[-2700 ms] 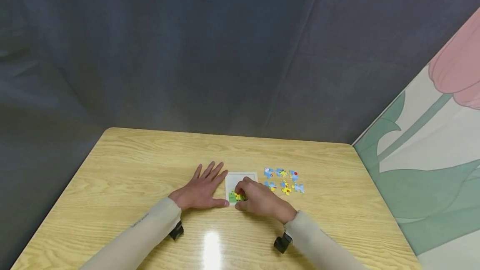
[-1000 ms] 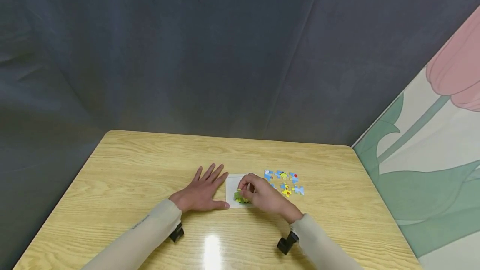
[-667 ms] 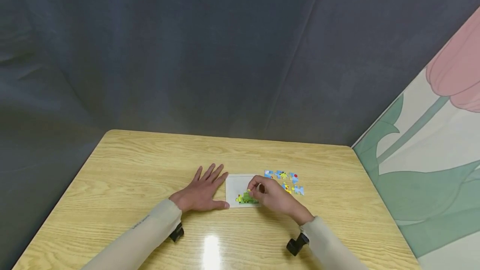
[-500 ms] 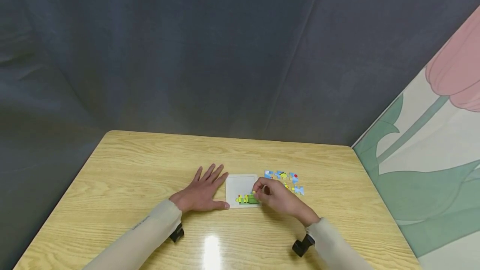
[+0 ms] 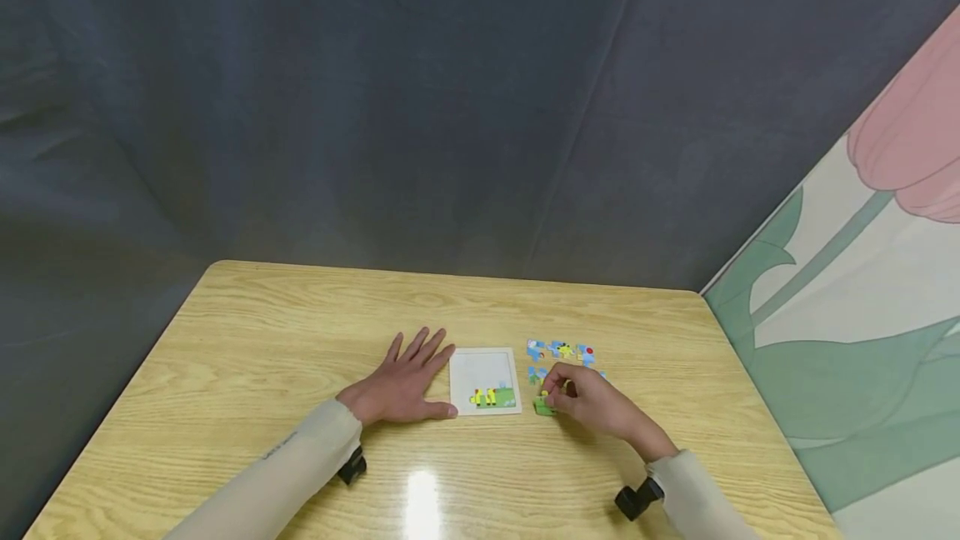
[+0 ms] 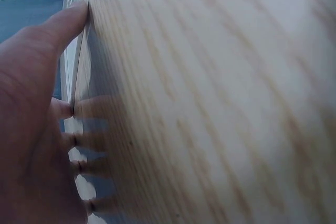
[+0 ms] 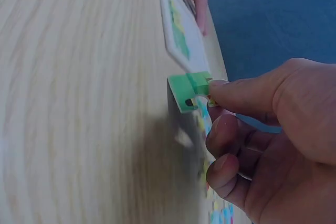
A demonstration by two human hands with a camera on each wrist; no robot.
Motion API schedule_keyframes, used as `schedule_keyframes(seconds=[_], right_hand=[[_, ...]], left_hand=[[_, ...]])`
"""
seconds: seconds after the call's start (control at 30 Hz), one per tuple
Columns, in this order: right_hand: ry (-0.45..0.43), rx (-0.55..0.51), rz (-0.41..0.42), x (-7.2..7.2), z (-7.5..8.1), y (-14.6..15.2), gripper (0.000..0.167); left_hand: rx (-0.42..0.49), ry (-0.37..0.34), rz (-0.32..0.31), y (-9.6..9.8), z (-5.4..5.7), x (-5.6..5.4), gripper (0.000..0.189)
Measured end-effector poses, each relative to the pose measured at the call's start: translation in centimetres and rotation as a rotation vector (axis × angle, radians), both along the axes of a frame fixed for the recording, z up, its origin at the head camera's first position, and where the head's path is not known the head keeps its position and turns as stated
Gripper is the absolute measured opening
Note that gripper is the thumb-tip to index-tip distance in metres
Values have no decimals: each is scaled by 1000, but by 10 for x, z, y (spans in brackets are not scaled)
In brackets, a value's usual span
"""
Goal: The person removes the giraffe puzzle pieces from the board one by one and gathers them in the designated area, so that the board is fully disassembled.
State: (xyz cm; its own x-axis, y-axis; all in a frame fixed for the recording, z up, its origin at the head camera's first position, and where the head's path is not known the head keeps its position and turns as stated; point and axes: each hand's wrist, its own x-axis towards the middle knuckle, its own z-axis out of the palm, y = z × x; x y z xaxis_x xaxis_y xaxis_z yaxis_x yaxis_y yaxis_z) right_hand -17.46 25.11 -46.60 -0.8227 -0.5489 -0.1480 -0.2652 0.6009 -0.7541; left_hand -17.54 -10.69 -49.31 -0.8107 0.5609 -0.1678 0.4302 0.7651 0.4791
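Note:
My right hand (image 5: 592, 400) pinches a green jigsaw puzzle piece (image 7: 184, 91) between thumb and fingers, just right of the tray. In the right wrist view the piece is tilted, close over the wood, with a black spot on its edge. The white square puzzle tray (image 5: 454, 373) holds a strip of joined green and yellow pieces (image 5: 501, 397) along its lower right side. My left hand (image 5: 399, 386) lies flat with fingers spread, its thumb and index fingertips at the tray's left edge. In the left wrist view the left thumb (image 6: 63, 24) reaches toward the tray's side.
Several loose blue, yellow and red puzzle pieces (image 5: 562, 349) lie right of the tray, some partly hidden by my right hand. They rest on a wooden table (image 5: 300, 307). A dark curtain (image 5: 375, 107) stands behind, and a flower-patterned cloth (image 5: 862, 357) is on the right.
My right hand has lifted the green piece out of the tray's lower left and carried it right, past the tray's edge, toward the loose pieces. My left hand has stayed in place.

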Motion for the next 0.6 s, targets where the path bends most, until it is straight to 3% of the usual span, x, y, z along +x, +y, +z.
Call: schedule_keyframes(seconds=[0.1,0.27,0.6], right_hand=[[12,23,-7,1,-4,4,6],[110,98,-24,2,-11,2,6],[225,190,-89,6,-14,-10,6]], left_hand=[[-5,3,6,0,-4,-1,100],[9,11,17,-1,-13,-3,101],[-7,5,2,1,3,1,98]])
